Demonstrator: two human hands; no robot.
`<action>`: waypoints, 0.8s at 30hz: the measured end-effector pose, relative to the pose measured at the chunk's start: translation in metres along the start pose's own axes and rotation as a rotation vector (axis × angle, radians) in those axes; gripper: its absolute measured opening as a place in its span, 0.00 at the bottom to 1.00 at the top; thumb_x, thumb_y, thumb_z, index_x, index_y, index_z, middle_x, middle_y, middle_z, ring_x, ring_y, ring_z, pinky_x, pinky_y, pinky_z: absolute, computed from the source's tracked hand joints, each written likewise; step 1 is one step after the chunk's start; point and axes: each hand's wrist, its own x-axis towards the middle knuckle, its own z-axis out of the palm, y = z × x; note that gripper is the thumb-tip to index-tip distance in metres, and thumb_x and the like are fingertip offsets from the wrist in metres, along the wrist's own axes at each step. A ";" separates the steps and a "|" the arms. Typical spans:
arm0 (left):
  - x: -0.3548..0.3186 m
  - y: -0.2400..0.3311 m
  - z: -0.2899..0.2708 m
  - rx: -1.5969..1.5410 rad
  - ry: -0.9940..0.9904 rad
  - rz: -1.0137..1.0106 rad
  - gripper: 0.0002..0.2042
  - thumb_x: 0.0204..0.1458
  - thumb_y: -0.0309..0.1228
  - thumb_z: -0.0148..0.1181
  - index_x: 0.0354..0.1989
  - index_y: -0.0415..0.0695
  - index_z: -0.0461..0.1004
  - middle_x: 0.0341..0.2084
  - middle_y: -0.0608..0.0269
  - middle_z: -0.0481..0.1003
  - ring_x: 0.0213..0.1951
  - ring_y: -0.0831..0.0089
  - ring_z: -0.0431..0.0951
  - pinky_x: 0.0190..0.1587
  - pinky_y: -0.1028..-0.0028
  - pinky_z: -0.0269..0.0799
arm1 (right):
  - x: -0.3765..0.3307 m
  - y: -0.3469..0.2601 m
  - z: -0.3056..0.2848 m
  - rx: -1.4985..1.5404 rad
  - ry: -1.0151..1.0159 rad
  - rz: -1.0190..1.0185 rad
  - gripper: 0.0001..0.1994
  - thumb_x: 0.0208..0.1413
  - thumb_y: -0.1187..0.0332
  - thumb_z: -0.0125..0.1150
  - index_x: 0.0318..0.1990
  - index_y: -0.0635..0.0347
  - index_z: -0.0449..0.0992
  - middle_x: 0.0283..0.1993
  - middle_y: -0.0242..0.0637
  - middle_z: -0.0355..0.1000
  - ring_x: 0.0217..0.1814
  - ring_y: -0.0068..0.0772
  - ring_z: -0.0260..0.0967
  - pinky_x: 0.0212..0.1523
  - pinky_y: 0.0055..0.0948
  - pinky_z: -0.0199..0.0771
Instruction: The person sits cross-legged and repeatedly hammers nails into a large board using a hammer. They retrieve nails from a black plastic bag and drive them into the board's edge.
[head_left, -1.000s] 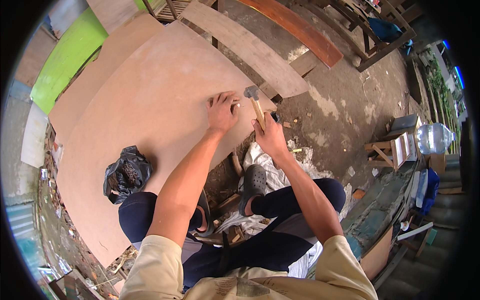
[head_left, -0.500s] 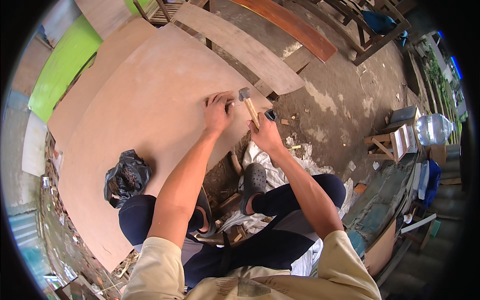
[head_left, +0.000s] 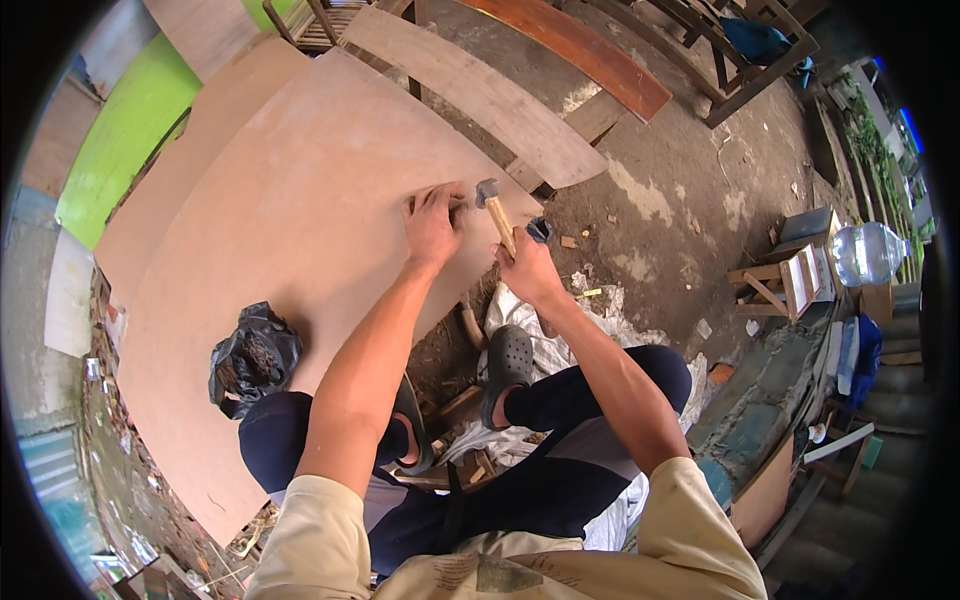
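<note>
My right hand (head_left: 530, 268) grips a hammer (head_left: 500, 226) by its light wooden handle, the dark metal head raised beside my left hand. My left hand (head_left: 434, 228) rests near the right edge of a large pale-brown plywood sheet (head_left: 290, 190). Its fingers are curled and drawn toward the thumb; what they pinch, if anything, is too small to make out. By my left knee, a crumpled black plastic bag (head_left: 285, 338) sits open on the sheet, with many small dark nail-like pieces (head_left: 256, 362) inside.
Beyond the sheet lie a pale plank (head_left: 480, 95) and a reddish-brown board (head_left: 590, 55). White sacking (head_left: 620, 340) and wood scraps lie around my feet on the dirt ground. A large clear water bottle (head_left: 868, 255) lies at the right near a small wooden stand (head_left: 785, 283).
The hammer head has dipped very slightly. Both hands stay in almost the same place, and the view has shifted a little.
</note>
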 end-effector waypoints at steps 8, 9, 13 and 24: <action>0.000 -0.003 0.000 0.011 0.011 0.006 0.14 0.51 0.28 0.61 0.48 0.50 0.74 0.49 0.70 0.78 0.58 0.68 0.70 0.63 0.57 0.54 | -0.006 -0.004 0.003 0.015 -0.036 0.009 0.18 0.62 0.62 0.60 0.44 0.70 0.64 0.34 0.65 0.74 0.42 0.72 0.71 0.40 0.57 0.69; 0.000 -0.004 0.000 0.000 0.018 -0.004 0.14 0.51 0.27 0.60 0.47 0.51 0.74 0.49 0.70 0.78 0.58 0.68 0.70 0.63 0.57 0.54 | -0.006 -0.010 0.002 0.060 -0.007 -0.016 0.18 0.62 0.62 0.59 0.44 0.70 0.65 0.34 0.65 0.74 0.41 0.72 0.71 0.40 0.57 0.69; 0.000 -0.005 0.002 -0.044 0.028 0.014 0.11 0.52 0.26 0.58 0.44 0.50 0.74 0.50 0.70 0.78 0.58 0.68 0.70 0.63 0.58 0.55 | -0.004 0.009 0.009 0.016 0.037 -0.025 0.16 0.62 0.63 0.59 0.42 0.69 0.65 0.33 0.65 0.73 0.38 0.72 0.72 0.38 0.56 0.70; -0.006 0.003 0.002 -0.072 0.003 0.128 0.16 0.51 0.34 0.61 0.49 0.44 0.75 0.55 0.63 0.75 0.62 0.63 0.67 0.68 0.55 0.52 | 0.023 0.046 0.032 0.650 0.463 0.336 0.13 0.54 0.64 0.68 0.37 0.61 0.71 0.31 0.38 0.73 0.36 0.34 0.73 0.41 0.37 0.71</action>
